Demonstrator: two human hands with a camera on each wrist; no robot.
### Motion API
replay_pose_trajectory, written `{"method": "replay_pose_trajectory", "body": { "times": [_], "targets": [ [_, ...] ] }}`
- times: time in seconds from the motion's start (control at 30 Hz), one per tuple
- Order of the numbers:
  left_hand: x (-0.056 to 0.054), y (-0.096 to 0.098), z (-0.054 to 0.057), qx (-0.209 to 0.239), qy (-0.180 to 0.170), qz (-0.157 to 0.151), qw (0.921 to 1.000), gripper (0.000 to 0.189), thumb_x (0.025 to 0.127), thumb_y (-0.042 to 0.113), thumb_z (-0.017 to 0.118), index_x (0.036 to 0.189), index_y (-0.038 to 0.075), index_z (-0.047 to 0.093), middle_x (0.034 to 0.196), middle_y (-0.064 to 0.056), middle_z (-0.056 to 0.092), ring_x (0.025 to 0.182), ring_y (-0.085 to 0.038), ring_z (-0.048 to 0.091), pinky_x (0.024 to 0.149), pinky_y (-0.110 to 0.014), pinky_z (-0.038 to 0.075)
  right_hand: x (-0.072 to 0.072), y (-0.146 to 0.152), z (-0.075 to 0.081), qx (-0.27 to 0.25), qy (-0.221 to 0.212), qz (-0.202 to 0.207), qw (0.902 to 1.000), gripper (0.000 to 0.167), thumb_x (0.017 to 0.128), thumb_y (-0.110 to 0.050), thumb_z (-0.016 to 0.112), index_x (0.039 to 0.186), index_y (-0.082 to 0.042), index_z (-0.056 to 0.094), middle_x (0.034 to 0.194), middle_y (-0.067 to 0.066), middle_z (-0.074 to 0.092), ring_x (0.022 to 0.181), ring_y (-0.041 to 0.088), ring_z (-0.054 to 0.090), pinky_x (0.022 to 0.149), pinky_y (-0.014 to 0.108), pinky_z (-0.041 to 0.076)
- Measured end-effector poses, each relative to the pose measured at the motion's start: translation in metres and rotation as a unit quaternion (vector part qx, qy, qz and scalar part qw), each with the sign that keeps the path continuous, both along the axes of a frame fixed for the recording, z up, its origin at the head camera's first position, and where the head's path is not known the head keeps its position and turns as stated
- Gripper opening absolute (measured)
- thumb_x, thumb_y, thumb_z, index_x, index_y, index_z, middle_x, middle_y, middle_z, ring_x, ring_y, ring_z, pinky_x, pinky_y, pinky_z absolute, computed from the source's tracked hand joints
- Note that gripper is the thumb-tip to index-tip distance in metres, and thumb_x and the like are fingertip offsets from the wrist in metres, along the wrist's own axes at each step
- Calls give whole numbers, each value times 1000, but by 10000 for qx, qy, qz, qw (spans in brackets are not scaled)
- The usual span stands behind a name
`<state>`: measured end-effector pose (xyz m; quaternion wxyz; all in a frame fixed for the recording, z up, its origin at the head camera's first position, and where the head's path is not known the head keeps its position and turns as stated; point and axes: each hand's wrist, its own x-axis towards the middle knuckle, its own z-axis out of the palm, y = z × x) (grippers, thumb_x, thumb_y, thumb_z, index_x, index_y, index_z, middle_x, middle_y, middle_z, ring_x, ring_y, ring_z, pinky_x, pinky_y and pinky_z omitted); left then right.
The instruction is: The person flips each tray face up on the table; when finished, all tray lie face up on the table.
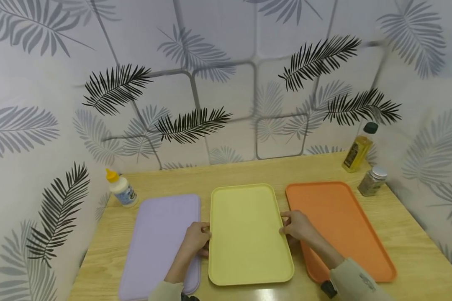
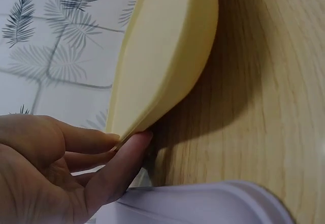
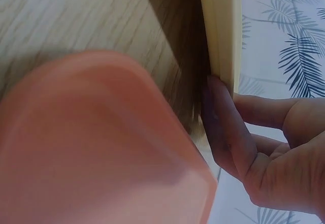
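Note:
A yellow tray (image 1: 248, 234) lies between a purple tray (image 1: 162, 242) and an orange tray (image 1: 339, 230) in the head view. My left hand (image 1: 196, 238) pinches its left rim between thumb and fingers; the left wrist view shows the grip close up on the yellow tray (image 2: 152, 56). On the opposite side my right hand (image 1: 297, 225) pinches the right rim. Both wrist views show shadow beneath the yellow tray, its underside seeming slightly off the wood. The fingers farthest under the rims are partly hidden.
A white glue bottle with a yellow cap (image 1: 123, 190) stands at the back left of the wooden table (image 1: 218, 171). At the back right are an oil bottle (image 1: 358, 150) and a spice jar (image 1: 372, 182). Leaf-patterned wall covering (image 1: 229, 96) rises behind the table.

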<state>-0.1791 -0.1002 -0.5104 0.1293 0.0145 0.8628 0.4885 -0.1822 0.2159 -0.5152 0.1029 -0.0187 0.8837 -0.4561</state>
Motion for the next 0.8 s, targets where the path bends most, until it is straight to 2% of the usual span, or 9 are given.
{"method": "replay_pose_trajectory", "body": {
  "times": [0.17, 0.23, 0.3, 0.4, 0.47, 0.53, 0.57, 0.67, 0.8],
  "targets": [
    [-1, 2, -5, -596, 740, -149, 9954, 39, 80, -12, 54, 118, -18, 57, 114, -34, 61, 96, -40, 62, 81, -49, 56, 0, -4, -1, 193, -10, -8, 9998, 54, 79, 11, 68, 129, 19, 48, 82, 16, 62, 57, 21, 63, 44, 33, 54],
    [0, 3, -5, -700, 865, -191, 9936, 37, 80, -12, 54, 117, -19, 57, 118, -36, 58, 108, -46, 58, 91, -56, 49, 0, -5, -1, 305, -3, -28, 9995, 54, 79, 11, 66, 129, 18, 47, 83, 17, 63, 54, 21, 62, 43, 33, 54],
    [0, 4, -6, -767, 935, -214, 9924, 36, 82, -12, 54, 117, -20, 57, 119, -37, 57, 112, -50, 55, 93, -59, 46, 1, -7, 0, 372, 25, -7, 9993, 54, 79, 13, 63, 129, 18, 47, 81, 18, 64, 49, 23, 62, 41, 34, 53],
    [1, 5, -7, -932, 949, -170, 9910, 35, 82, -11, 54, 117, -19, 57, 118, -35, 58, 102, -46, 61, 84, -53, 54, 1, -9, 1, 499, 63, 29, 9987, 53, 78, 14, 60, 129, 17, 48, 75, 16, 65, 44, 24, 60, 39, 34, 52],
    [1, 5, -10, -1064, 982, -118, 9894, 35, 82, -11, 53, 116, -17, 58, 111, -31, 63, 84, -34, 64, 67, -39, 56, 2, -10, 2, 541, 88, 48, 9985, 52, 77, 14, 59, 128, 17, 49, 73, 15, 65, 43, 23, 60, 38, 33, 52],
    [1, 5, -12, -1094, 1001, -71, 9889, 37, 80, -10, 51, 116, -16, 59, 91, -24, 66, 62, -21, 55, 48, -27, 45, 2, -10, 1, 594, 101, 39, 9982, 52, 77, 13, 59, 128, 17, 49, 72, 14, 65, 42, 22, 59, 38, 32, 52],
    [1, 5, -12, -1094, 1021, -45, 9887, 38, 78, -10, 50, 115, -16, 60, 81, -19, 65, 55, -16, 49, 43, -23, 37, 2, -10, 1, 600, 117, 19, 9981, 52, 77, 13, 59, 127, 17, 49, 73, 14, 65, 42, 21, 59, 38, 32, 52],
    [3, 6, -14, -1028, 1038, -19, 9893, 40, 75, -10, 49, 114, -15, 60, 62, -7, 53, 45, -10, 34, 40, -20, 26, 3, -10, -1, 630, 187, -17, 9978, 52, 76, 13, 59, 127, 17, 50, 75, 15, 65, 44, 21, 60, 38, 31, 51],
    [5, 7, -15, -1059, 1068, -70, 9886, 35, 74, -9, 50, 108, -14, 62, 62, -2, 50, 45, -9, 33, 39, -20, 27, 3, -9, -4, 666, 296, -52, 9973, 51, 75, 13, 59, 125, 16, 52, 75, 15, 65, 46, 20, 61, 38, 31, 51]
  ]
}}
